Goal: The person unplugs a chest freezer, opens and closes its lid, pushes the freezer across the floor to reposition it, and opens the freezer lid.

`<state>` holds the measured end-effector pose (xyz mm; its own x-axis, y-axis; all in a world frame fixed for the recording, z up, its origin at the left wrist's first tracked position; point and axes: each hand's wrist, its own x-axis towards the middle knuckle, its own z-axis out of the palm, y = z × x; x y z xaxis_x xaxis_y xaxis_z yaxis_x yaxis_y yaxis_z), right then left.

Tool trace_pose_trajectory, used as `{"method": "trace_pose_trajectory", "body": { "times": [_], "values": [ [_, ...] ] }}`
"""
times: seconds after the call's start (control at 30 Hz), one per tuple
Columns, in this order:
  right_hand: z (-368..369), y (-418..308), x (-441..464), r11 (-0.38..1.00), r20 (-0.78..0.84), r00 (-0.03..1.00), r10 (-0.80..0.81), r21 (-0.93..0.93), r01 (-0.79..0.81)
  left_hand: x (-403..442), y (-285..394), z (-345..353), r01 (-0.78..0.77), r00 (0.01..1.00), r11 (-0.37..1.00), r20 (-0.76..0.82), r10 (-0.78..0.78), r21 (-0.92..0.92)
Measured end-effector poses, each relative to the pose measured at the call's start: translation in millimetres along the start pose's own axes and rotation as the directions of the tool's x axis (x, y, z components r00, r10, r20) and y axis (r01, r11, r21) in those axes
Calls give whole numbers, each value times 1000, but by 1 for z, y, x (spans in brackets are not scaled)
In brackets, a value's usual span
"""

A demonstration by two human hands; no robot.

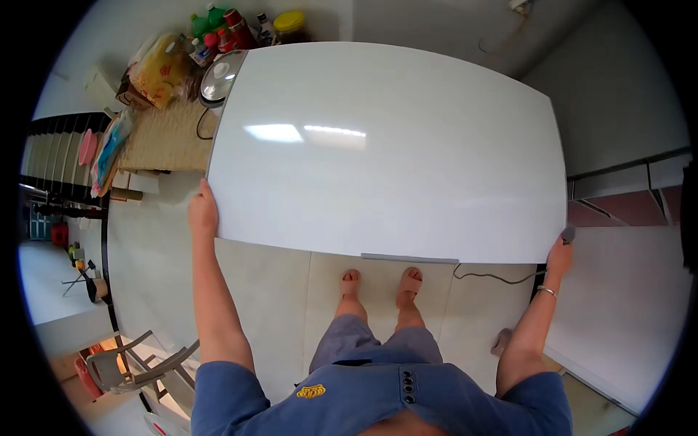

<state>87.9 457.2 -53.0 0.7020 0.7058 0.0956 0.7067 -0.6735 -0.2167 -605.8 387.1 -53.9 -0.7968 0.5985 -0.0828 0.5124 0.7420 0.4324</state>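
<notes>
One large whiteboard (400,182) spanned most of the view, in front of the person and above the pale floor (153,240), its far side toward the wall (414,20). As far as could be judged, taking hold of it was done, since both sides were held; letting go was what remained, and whether anything beneath shared the weight could not be seen. Its long axis ran left to right across the person's body, with the glossy face turned up toward the camera; how steeply it tilted was hard to tell. Just beside its left end stood the woven-topped table (163,134). The left grip (204,212) was closed on the left edge close to the near corner, thumb pointing away from the body, and the right grip (560,256) was closed at the opposite near corner. A silver-lidded pot (220,75) on the table was partly covered by the board, while a yellow-lidded jar (291,25) showed past the far edge. Along the near side, facing the person, lay a narrow grey strip (411,258). Thinner was a dark cord (494,277) near the right corner; smallest, a grey piece (568,235) at the right fingertips, too unclear to name.
</notes>
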Motion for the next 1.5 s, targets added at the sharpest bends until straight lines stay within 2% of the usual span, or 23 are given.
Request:
{"method": "trace_pose_trajectory", "body": {
  "times": [0.33,0.57,0.7,0.77,0.87,0.97,1.0,1.13,1.23,1.4,1.5],
  "values": [
    [-27,4,-69,991,15,992,128,-35,-127,11,-2,-14,-19,999,1000,46,19,4],
    [-24,19,-83,990,11,991,134,-37,-133,20,-6,-14,-93,995,995,20,93,36],
    [-24,11,-83,991,-48,990,132,8,-132,18,-4,-16,-56,998,997,30,54,53],
    [-16,20,-78,990,-102,989,104,101,-94,11,-6,-15,-44,999,997,11,43,70],
    [-17,17,-77,986,-93,990,107,139,-93,7,-6,-17,-87,996,996,3,87,37],
    [-14,27,-67,991,-78,992,99,100,-91,2,-13,-16,-62,997,997,39,60,35],
    [-12,30,-65,991,-77,992,100,94,-93,-9,-11,-16,-82,997,996,-14,82,-21],
    [-10,36,-54,992,-91,993,73,106,-63,-28,-27,-17,-34,999,999,10,33,36],
    [-9,43,-43,993,-92,995,43,112,-32,-56,-27,-20,-64,998,997,-13,64,39],
    [-7,53,-27,994,-39,999,17,107,-13,-96,-31,-24,33,999,999,5,-34,25],
    [-7,60,-17,996,-41,998,-50,77,53,-114,-40,-24,52,999,999,-1,-52,15]
  ]
}}
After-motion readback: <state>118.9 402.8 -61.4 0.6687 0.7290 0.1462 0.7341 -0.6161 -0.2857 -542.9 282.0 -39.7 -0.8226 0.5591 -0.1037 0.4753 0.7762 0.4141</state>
